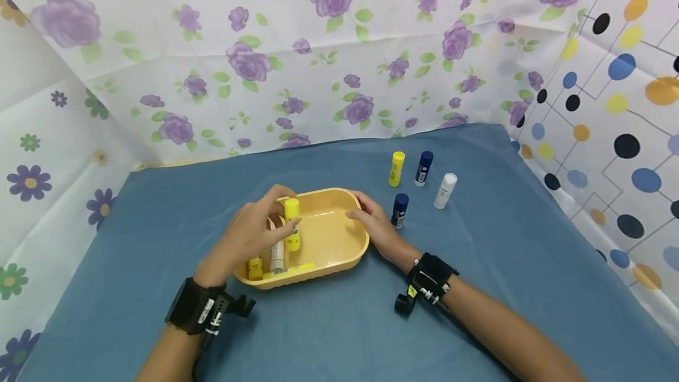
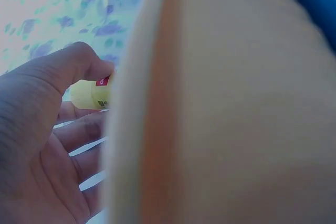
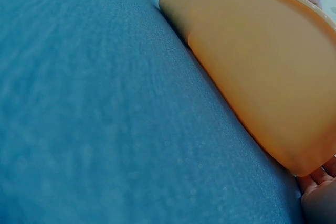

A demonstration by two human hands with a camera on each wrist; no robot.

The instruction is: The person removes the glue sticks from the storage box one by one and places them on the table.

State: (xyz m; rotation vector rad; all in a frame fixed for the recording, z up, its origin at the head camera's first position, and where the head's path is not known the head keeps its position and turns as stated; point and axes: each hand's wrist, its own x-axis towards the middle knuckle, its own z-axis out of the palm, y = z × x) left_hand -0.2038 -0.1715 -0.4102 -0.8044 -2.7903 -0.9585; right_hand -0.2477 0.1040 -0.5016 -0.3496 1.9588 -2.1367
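My left hand [image 1: 246,230] pinches a yellow glue stick [image 1: 292,210] between thumb and fingers, upright over the left part of a yellow plastic tray [image 1: 331,226]. In the left wrist view the same glue stick [image 2: 86,95] shows a red label patch, partly hidden by the blurred tray wall [image 2: 236,103]. Beneath that hand, inside the tray, are a white glue stick [image 1: 277,255], a yellow one [image 1: 255,268] and another yellow one [image 1: 301,268] lying along the near wall. My right hand [image 1: 381,230] grips the tray's right end, thumb over the rim.
Right of the tray stand a yellow glue stick [image 1: 396,170], two navy ones [image 1: 424,168] and a white one [image 1: 445,191], one navy close to the right hand. Blue cloth [image 1: 329,335] covers the table. Patterned sheets [image 1: 297,75] rise behind and at both sides.
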